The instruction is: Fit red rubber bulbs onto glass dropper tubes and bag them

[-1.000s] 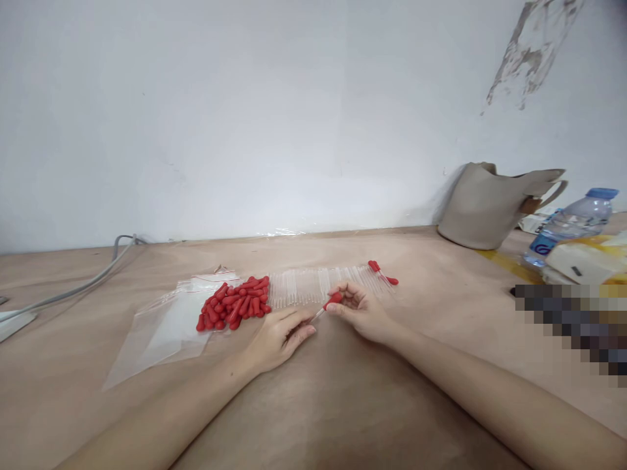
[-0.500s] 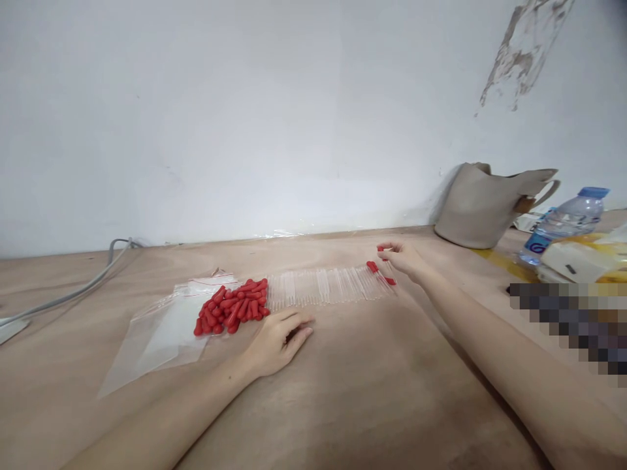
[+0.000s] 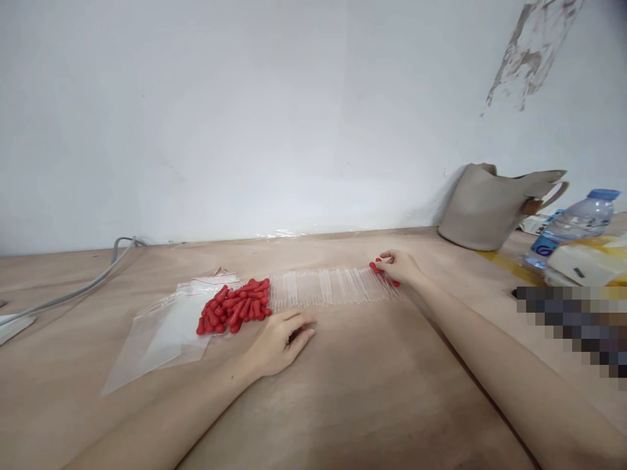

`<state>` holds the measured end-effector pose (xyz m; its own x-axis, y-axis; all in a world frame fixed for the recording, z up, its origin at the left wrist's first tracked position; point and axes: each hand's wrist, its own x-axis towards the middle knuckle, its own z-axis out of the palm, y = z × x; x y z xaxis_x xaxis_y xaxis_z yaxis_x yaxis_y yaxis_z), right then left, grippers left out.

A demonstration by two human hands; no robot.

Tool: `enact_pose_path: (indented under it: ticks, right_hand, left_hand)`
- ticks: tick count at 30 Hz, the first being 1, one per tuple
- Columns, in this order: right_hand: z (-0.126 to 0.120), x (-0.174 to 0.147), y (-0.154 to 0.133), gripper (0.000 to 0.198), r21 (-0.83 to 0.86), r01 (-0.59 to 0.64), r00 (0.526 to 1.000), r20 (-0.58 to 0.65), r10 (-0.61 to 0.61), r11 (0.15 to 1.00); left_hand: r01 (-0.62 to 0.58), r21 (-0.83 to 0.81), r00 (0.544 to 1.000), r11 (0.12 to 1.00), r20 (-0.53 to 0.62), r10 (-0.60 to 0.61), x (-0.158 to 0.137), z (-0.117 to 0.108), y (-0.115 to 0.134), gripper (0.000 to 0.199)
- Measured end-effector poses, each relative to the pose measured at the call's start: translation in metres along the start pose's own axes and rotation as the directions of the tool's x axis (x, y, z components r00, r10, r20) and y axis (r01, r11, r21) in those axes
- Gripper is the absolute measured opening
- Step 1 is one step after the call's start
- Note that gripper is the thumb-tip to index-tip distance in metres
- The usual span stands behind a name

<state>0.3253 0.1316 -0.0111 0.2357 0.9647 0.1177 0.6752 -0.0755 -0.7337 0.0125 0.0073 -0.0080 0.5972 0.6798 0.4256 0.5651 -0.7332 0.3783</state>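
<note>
My left hand (image 3: pixel 283 341) rests on the tabletop, fingers slightly curled and apart, with nothing in it. Just beyond it lies a heap of red rubber dropper bulbs (image 3: pixel 235 307), partly on clear plastic zip bags (image 3: pixel 166 339). From the heap, a row of thin clear glass tubes (image 3: pixel 318 288) stretches to the right, side by side. At the right end of that row, my right hand (image 3: pixel 400 267) pinches a dropper by its red bulb (image 3: pixel 378 263), close against other red-capped tubes. My fingers partly cover these bulbs.
Behind the table rises a white wall (image 3: pixel 245 117). A beige fabric bag (image 3: pixel 482 207), a water bottle (image 3: pixel 578 225) and a yellow-and-white package (image 3: pixel 582 261) stand at the right. A grey cable (image 3: pixel 73 297) runs along the left.
My right hand has come down slightly with the dropper, bringing its red bulb against the others at the row's right end. My left hand stays where it was.
</note>
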Motion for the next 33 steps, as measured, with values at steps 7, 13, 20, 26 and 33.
enact_pose_path:
  ticks: [7,13,20,26,33]
  right_hand:
    - [0.0,0.006,0.008,0.03,-0.012,-0.048,0.999,-0.008,0.048,0.999]
    - [-0.022,0.003,0.011,0.016,-0.044,-0.101,0.992,0.074,0.104,0.994]
    - [-0.049,-0.011,0.005,0.026,0.012,-0.136,0.881,0.458,0.115,0.991]
    - [-0.04,-0.008,0.004,0.04,0.065,-0.11,0.846,0.531,0.059,0.992]
    - [-0.043,-0.009,-0.002,0.031,-0.085,0.016,0.896,0.443,0.024,0.996]
  left_hand:
    - [0.01,-0.002,1.0,1.0,0.018,-0.01,0.0,0.0,0.0,0.021]
    - [0.012,-0.003,1.0,1.0,0.022,-0.012,0.001,0.0,-0.002,0.022]
    - [0.018,0.0,0.999,1.0,0.036,-0.018,-0.001,0.001,-0.004,0.021]
    - [0.019,0.0,0.999,1.0,0.036,-0.019,-0.001,0.001,-0.002,0.021]
    - [0.019,-0.003,0.999,1.0,0.036,-0.019,0.0,0.0,-0.002,0.022]
